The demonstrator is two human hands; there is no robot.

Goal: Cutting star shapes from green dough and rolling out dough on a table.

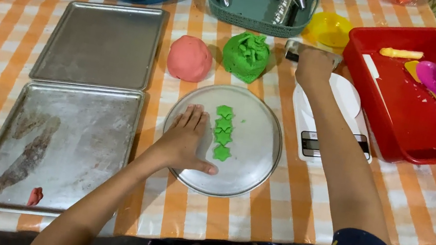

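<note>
My left hand lies flat, fingers spread, on the left part of a round metal plate. Several small green dough stars lie in a column on the plate, just right of my fingers. My right hand reaches far over the table and is closed on a metal tool, its end sticking out to the left. A green dough lump and a pink dough ball sit behind the plate.
Two metal baking trays lie at left, the near one holding a small pink scrap. A white kitchen scale, a red bin with utensils, a yellow bowl and a teal basket of metal tips stand right and back.
</note>
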